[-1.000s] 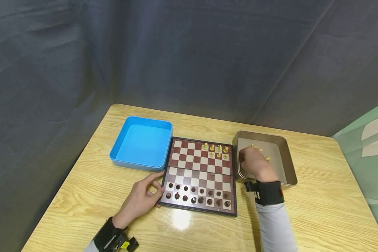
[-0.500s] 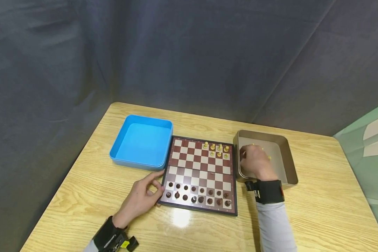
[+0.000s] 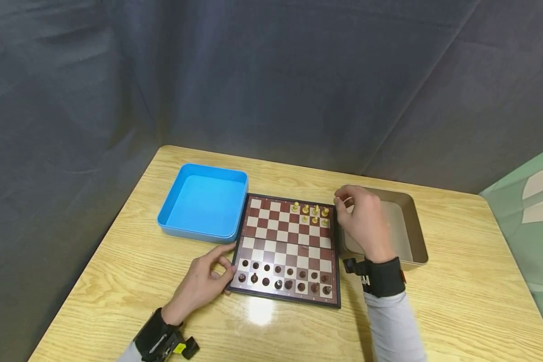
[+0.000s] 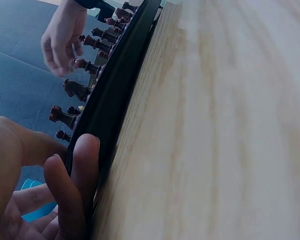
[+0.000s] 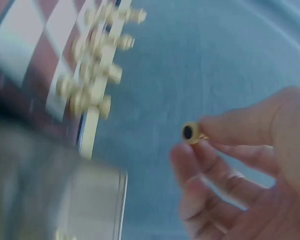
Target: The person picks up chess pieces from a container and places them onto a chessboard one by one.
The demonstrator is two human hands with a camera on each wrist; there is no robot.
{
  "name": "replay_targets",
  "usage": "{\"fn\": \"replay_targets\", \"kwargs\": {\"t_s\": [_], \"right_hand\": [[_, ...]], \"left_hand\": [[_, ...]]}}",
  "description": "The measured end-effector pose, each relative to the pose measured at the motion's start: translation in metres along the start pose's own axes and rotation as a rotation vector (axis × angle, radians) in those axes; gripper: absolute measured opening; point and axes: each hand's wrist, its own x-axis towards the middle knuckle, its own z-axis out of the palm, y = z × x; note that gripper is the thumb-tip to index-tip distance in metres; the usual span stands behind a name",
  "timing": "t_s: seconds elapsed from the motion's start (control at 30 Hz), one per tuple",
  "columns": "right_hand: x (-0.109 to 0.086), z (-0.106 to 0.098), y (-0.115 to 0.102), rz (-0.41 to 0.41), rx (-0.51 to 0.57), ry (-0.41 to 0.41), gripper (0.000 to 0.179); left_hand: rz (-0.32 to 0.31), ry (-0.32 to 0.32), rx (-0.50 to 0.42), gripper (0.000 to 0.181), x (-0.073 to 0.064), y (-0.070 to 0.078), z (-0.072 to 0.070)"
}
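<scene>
The folding chessboard (image 3: 282, 239) lies on the table with dark chess pieces (image 3: 266, 281) in two rows along its near side. Several cream chess pieces (image 3: 315, 220) stand at its far right corner. My left hand (image 3: 202, 282) grips the board's near left edge, fingertips at its side in the left wrist view. My right hand (image 3: 366, 218) is raised over the left wall of the metal tin (image 3: 412, 221). In the right wrist view its thumb and fingers pinch a cream chess piece (image 5: 191, 133), its round base with a dark centre facing the camera; the rest is mostly hidden.
A blue tray (image 3: 214, 171) stands left of the board, close to its far left corner. The metal tin sits right against the board's right side. A dark curtain (image 3: 271, 90) hangs behind the wooden table (image 3: 457, 281).
My right hand has risen out of the tin and moved up and left toward the board's far right corner with a cream chess piece. My left hand stays at the board's edge.
</scene>
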Motion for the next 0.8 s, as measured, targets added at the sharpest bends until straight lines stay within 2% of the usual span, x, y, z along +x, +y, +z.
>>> {"fn": "replay_targets", "kwargs": {"t_s": [0.13,0.53,0.8], "right_hand": [[0.002,0.011,-0.012,-0.041,0.067,0.038,0.010],[0.003,0.037,-0.024,-0.137,0.108,-0.001,0.007],[0.003,0.044,-0.026,-0.127,0.131,-0.042,0.006]], "left_hand": [[0.003,-0.001,-0.008,0.055,0.000,-0.001,0.000],[0.057,-0.007,-0.022,0.054,0.000,-0.003,-0.001],[0.084,-0.002,-0.018,0.054,0.000,-0.004,-0.002]]}}
